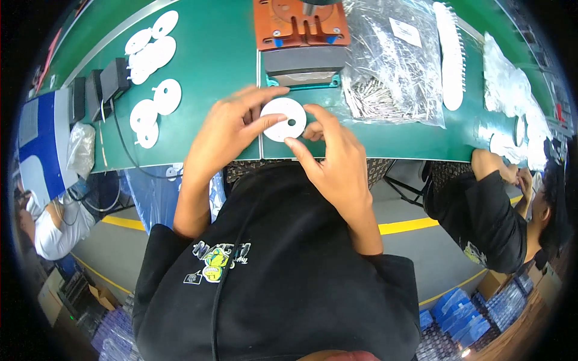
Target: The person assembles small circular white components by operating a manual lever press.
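Observation:
A round white disc (277, 129) with a hole near its middle is held above the front edge of the green table. My left hand (232, 123) grips its left side, thumb lying on the upper face and forefinger reaching past the far rim. The fingers of my right hand (335, 157) are curved around the right side, thumb at the near rim and forefinger at the far right rim. Straight ahead stands an orange fixture (301, 27) on a dark grey base. Right of it, a clear plastic bag (397, 60) contains many small metal pins.
More white discs (167, 97) lie at the left, some with a pin sticking out. Black boxes (114, 79) with a cable stand beside them. A long row of white discs (450, 57) with pins lies right of the bag. Co-workers sit at both sides, one in a black sleeve (481, 204).

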Motion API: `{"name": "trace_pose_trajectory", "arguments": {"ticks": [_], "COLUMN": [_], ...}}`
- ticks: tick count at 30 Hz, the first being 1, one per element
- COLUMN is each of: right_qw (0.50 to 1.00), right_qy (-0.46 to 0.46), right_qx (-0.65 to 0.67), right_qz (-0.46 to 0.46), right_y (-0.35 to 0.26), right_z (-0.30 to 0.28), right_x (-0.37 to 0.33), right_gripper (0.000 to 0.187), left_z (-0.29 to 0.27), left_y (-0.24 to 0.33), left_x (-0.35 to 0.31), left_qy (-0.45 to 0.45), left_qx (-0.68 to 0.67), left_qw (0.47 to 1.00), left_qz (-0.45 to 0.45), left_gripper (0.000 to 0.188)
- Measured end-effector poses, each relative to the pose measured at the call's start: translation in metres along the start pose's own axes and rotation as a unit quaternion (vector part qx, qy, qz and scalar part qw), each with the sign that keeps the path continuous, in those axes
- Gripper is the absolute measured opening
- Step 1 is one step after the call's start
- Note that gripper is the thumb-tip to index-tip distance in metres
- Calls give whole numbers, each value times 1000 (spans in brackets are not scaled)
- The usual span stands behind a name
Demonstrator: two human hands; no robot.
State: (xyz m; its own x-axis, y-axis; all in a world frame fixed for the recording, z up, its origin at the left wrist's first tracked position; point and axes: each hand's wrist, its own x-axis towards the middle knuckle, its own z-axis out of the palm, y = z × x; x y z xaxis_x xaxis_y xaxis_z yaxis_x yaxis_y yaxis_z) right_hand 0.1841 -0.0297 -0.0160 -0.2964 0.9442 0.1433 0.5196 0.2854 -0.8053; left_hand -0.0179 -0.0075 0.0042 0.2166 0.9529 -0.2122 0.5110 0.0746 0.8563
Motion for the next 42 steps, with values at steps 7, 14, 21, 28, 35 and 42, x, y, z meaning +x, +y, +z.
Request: {"name": "trace_pose_trajectory", "arguments": {"ticks": [7, 14, 21, 28, 35, 42], "right_qw": [979, 967, 974, 971, 977, 903], "right_qy": [31, 44, 100, 124, 90, 303], "right_qx": [168, 227, 194, 198, 184, 31], "right_qz": [111, 102, 67, 44, 64, -303], "right_y": [18, 26, 27, 31, 20, -57], "right_z": [-2, 1, 10, 14, 7, -97], "right_x": [-15, -10, -14, -12, -6, 72], "right_gripper": [31, 24, 16, 14, 15, 22], "left_z": [27, 38, 5, -5, -11, -9], "left_y": [-15, -19, 15, 23, 25, 27], "left_x": [-9, -10, 14, 67, 68, 90], "left_qy": [267, 183, 229, 292, 272, 214], "left_qx": [207, 199, 210, 297, 252, 122], "left_qw": [928, 935, 872, 857, 875, 926], "left_qz": [155, 228, 379, 305, 310, 285], "left_gripper": [41, 35, 46, 38, 54, 57]}}
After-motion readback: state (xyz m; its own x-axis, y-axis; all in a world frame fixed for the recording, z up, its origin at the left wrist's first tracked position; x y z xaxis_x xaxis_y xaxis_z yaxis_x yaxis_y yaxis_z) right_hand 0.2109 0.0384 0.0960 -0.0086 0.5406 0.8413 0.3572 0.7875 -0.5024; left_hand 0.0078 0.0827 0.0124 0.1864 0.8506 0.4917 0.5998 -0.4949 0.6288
